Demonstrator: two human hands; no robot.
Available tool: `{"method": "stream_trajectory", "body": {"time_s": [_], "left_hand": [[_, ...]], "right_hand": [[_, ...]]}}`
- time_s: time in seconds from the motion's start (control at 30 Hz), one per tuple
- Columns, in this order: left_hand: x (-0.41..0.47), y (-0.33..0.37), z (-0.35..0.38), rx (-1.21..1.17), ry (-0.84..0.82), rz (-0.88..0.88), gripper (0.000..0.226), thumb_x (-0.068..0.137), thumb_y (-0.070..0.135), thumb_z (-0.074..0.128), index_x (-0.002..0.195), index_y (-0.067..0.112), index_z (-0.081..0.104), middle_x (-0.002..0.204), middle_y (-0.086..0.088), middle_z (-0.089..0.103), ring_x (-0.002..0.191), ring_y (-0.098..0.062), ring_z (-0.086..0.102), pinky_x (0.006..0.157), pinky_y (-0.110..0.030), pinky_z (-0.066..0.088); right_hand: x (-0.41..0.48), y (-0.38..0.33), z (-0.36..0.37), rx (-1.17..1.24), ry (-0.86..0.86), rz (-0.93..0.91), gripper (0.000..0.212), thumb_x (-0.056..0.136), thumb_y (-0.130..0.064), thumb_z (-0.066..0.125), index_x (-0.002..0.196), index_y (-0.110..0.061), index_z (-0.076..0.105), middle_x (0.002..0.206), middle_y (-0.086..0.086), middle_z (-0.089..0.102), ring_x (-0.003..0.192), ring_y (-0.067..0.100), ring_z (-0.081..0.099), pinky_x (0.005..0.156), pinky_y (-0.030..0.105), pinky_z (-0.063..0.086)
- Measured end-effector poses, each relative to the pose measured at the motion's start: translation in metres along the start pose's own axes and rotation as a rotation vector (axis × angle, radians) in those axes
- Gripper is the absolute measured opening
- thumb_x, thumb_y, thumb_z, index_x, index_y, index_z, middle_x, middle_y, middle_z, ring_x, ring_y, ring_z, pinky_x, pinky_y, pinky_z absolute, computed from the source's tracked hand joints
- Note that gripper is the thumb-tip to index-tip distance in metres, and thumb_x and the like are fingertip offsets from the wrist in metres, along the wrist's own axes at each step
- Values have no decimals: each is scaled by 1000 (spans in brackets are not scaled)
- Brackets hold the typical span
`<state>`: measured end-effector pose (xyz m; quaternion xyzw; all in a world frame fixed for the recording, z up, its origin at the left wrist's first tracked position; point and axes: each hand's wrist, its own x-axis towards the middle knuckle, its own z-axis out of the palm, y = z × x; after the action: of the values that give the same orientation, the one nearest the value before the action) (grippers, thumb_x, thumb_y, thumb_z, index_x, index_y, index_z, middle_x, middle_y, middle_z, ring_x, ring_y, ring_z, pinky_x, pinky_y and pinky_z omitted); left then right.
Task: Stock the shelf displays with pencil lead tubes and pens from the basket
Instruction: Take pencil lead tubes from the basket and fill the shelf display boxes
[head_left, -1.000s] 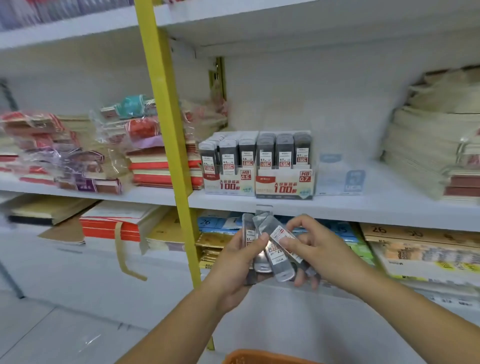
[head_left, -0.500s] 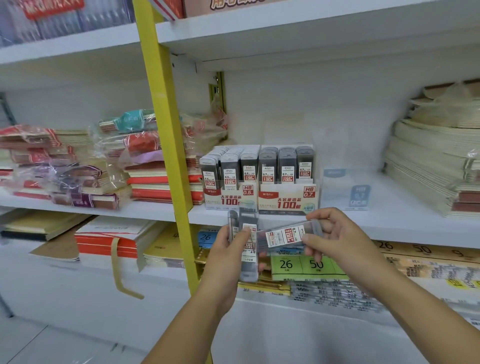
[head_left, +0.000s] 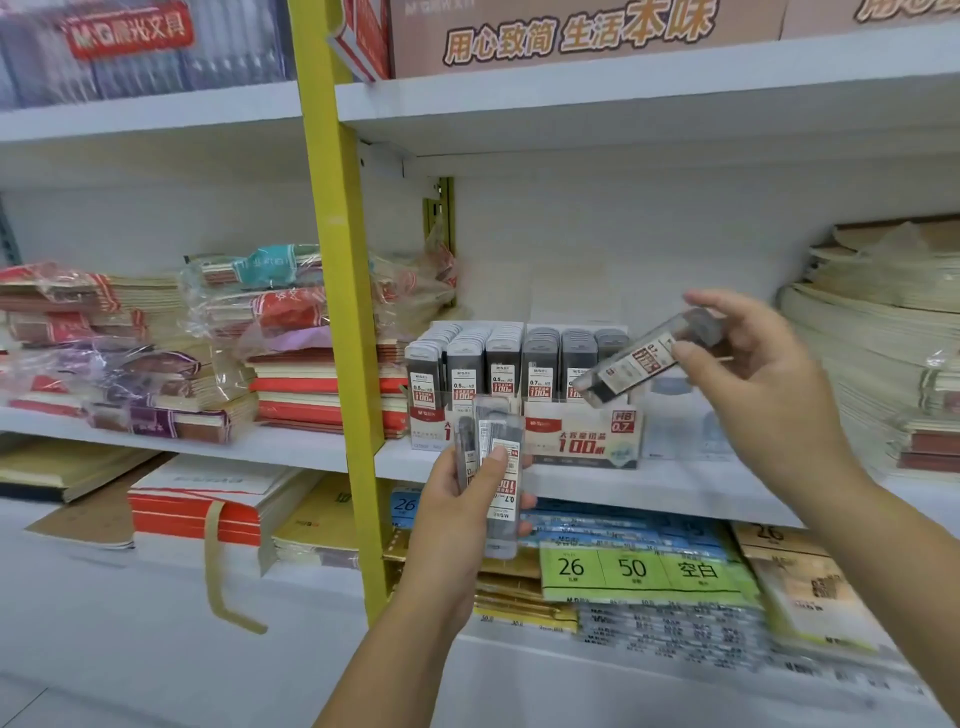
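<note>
My left hand (head_left: 457, 514) grips a small bundle of grey pencil lead tubes (head_left: 496, 467), held upright below the shelf edge. My right hand (head_left: 753, 374) pinches a single lead tube (head_left: 641, 361), tilted, in front of the right side of the 0.7 display box (head_left: 582, 439). That box and the 0.5 display box (head_left: 431, 426) beside it stand on the middle shelf, both filled with rows of upright tubes. The basket is out of view.
A yellow upright post (head_left: 343, 312) stands just left of the display boxes. Stacks of wrapped notebooks (head_left: 249, 332) fill the shelf to the left, paper stacks (head_left: 872, 343) the right. A clear holder (head_left: 675, 426) sits right of the boxes. Packs lie on the lower shelf (head_left: 639, 566).
My right hand pulled one tube away from the bundle and lifted it up and right toward the 0.7 box. The view tilted upward; my left hand stayed low with the remaining tubes.
</note>
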<state>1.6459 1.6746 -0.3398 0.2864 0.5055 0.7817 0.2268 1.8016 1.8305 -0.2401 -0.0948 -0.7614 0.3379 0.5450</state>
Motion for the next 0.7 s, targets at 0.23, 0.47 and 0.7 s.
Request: {"method": "stream_trajectory", "body": {"time_s": [0.23, 0.47, 0.7], "left_hand": [[15, 0, 1, -80, 3, 11, 37, 78, 47, 72, 112, 35, 69, 106, 0, 78, 80, -19, 76, 61, -29, 59], [20, -2, 5, -72, -94, -35, 34, 73, 51, 75, 103, 37, 75, 109, -2, 78, 84, -20, 76, 63, -28, 59], [16, -1, 7, -98, -130, -73, 51, 72, 46, 77, 117, 25, 68, 109, -6, 77, 86, -22, 76, 62, -28, 59]], "right_hand": [[80, 13, 9, -605, -309, -60, 30, 85, -16, 71, 93, -32, 47, 86, -10, 64, 75, -6, 55, 63, 16, 39], [86, 46, 28, -667, -447, 32, 16, 86, -22, 69, 89, -33, 58, 95, -7, 58, 98, 13, 44, 69, 23, 34], [62, 35, 28, -788, -162, -167, 28, 91, -34, 61, 118, -30, 65, 94, -8, 51, 97, 9, 35, 77, 21, 24]]}}
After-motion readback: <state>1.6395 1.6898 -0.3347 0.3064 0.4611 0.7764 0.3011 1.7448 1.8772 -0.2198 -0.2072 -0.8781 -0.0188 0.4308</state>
